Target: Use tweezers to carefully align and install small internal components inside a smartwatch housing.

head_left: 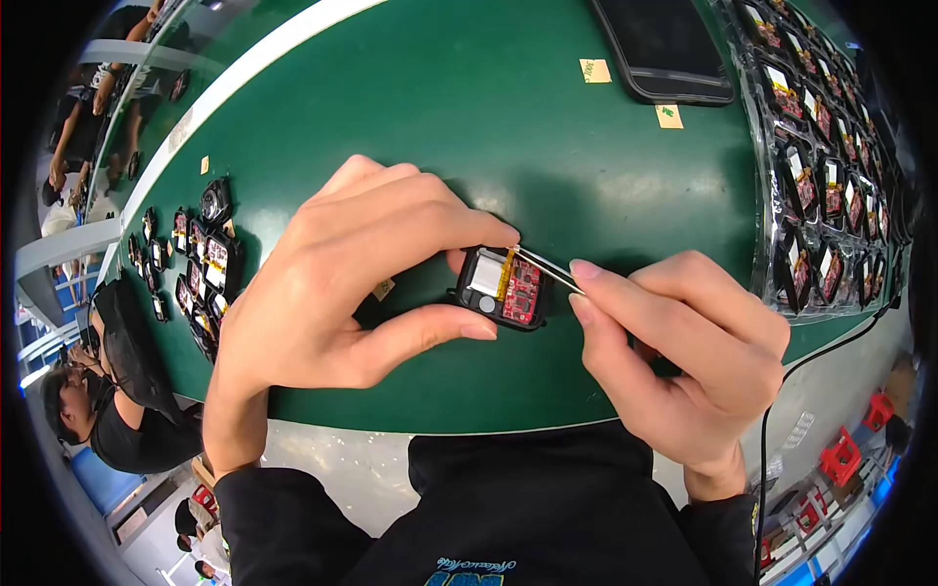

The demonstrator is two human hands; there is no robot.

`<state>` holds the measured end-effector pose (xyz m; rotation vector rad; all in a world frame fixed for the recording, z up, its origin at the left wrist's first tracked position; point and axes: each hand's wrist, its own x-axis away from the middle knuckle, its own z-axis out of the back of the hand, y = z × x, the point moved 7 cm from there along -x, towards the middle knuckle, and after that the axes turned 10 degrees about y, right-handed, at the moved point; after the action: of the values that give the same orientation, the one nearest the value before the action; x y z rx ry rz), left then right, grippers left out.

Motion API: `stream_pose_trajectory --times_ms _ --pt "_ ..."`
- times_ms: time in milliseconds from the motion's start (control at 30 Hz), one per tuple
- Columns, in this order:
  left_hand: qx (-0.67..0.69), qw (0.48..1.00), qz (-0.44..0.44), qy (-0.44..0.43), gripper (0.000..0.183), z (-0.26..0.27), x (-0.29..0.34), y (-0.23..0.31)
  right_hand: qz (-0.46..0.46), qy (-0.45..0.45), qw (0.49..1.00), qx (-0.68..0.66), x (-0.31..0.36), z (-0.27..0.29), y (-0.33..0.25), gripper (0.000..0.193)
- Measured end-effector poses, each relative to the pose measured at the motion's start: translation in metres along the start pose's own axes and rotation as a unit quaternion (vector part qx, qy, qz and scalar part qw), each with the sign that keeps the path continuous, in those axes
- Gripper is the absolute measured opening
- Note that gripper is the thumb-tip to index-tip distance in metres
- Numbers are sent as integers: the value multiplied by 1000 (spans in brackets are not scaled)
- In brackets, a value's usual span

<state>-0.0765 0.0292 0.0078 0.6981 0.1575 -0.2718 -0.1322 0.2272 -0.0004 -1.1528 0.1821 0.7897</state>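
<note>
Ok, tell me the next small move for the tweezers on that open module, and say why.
Probably ease the tweezers tips down onto the yellow strip beside the red circuit board. The left hand already pinches the small black module steady between thumb and fingers, and the right hand holds the tweezers with their tips at the module's upper edge, near that strip.

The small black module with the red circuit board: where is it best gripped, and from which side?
Probably by its black outer edges, from the left, as the left hand pinches the module. Its open face shows the red board, where the right hand works tweezers.
</note>
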Motion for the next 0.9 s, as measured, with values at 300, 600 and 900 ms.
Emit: stream_pose_trajectory --times_ms 300,600,900 --pt "55 997 2 -47 61 5 1 -10 -95 -60 993 -31 -5 -2 4 24" --pt "54 997 -9 -57 61 3 1 -8 -89 -69 993 -41 -5 -5 5 22" --pt "47 997 -26 -53 54 3 -4 -5 -88 -62 993 -41 -4 -5 6 22"
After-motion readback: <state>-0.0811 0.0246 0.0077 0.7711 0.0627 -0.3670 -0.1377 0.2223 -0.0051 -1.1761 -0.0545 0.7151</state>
